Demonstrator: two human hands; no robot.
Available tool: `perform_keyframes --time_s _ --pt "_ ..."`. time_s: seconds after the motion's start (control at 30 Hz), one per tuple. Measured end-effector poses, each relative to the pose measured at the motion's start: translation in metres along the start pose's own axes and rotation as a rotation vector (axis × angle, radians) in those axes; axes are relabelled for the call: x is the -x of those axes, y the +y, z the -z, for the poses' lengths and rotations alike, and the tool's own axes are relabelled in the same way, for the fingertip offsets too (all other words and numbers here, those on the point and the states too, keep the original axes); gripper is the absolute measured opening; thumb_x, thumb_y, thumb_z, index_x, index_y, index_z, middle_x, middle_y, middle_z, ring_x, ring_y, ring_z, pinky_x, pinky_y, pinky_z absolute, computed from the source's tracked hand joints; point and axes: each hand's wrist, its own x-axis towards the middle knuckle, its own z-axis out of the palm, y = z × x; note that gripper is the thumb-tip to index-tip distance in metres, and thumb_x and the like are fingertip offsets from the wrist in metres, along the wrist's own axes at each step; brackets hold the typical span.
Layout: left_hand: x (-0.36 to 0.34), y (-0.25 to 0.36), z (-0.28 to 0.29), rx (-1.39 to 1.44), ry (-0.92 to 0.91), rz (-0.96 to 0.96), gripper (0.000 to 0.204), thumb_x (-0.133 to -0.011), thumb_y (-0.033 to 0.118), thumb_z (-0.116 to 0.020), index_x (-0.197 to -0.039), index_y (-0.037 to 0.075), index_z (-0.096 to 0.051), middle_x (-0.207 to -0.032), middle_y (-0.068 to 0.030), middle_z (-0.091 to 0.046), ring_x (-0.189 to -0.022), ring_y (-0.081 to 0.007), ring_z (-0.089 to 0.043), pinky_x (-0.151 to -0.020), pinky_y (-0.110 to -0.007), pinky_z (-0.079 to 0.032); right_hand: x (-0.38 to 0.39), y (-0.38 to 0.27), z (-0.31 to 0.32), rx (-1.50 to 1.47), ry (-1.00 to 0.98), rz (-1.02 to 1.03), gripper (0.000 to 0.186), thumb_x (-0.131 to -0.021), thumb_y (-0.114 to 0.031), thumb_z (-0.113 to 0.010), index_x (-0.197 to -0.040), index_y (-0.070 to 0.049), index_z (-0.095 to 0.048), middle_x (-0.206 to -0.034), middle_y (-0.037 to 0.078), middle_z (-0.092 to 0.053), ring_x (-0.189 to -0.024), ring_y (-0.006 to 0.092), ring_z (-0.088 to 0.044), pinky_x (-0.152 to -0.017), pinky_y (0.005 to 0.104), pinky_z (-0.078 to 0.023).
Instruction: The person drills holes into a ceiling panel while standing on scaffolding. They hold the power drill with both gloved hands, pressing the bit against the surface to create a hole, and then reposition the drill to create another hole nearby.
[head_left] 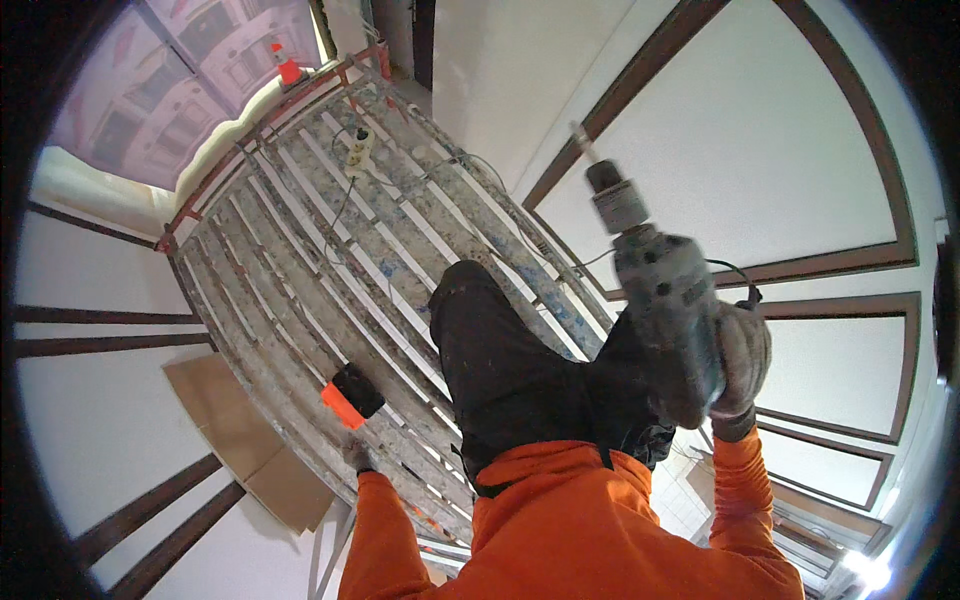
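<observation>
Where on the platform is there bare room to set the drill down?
The planks between the power strip and the orange-black tool lie bare. Near the person it is crowded: raised knee, left hand, and the drill in the right hand.

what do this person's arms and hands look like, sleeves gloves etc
Both arms wear bright orange long sleeves. The right hand is in a worn, pale grey work glove with a darker cuff at the wrist. The left hand also looks gloved, in a dark grey one, though little of it shows.

Drill (655, 290) tip near panelled wall (760, 150), little clearance; raised knee (480, 330) blocks centre; scaffold planks (330, 220) left of knee open.
</observation>
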Motion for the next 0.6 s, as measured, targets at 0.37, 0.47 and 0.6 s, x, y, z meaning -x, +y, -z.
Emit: perform_keyframes --time_s 0.37,0.47,0.6 --pt "0.210 0.370 -0.063 0.629 -0.473 -0.387 0.017 -0.098 0.012 -0.067 -0.111 0.002 -0.066 -0.097 -0.0010 -0.061 -0.088 -0.0122 -0.059 -0.079 -0.030 -0.054 0.011 -0.028 -0.032 -0.400 0.065 -0.327 0.070 -0.076 -0.021 -0.083 -0.137 0.003 -0.056 -0.117 0.021 -0.070 -0.098 0.0357 -0.071 -0.083 0.0433 -0.056" --pt "0.294 0.458 -0.082 0.799 -0.733 -0.457 0.016 -0.099 0.008 -0.065 -0.112 -0.002 -0.066 -0.101 -0.0064 -0.063 -0.090 -0.0150 -0.065 -0.086 -0.034 -0.058 0.010 -0.033 -0.053 -0.845 0.103 -0.657 0.072 -0.078 -0.019 -0.084 -0.139 0.004 -0.054 -0.123 0.022 -0.068 -0.109 0.0346 -0.070 -0.092 0.0409 -0.055" --pt "0.374 0.526 -0.091 0.977 -1.110 -0.447 0.014 -0.097 0.004 -0.064 -0.110 -0.003 -0.065 -0.105 -0.0093 -0.065 -0.090 -0.0174 -0.069 -0.084 -0.034 -0.059 0.000 -0.025 -0.044 -1.034 0.164 -0.772 0.080 -0.083 -0.017 -0.084 -0.148 0.005 -0.044 -0.138 0.020 -0.062 -0.128 0.0290 -0.063 -0.107 0.0376 -0.050"
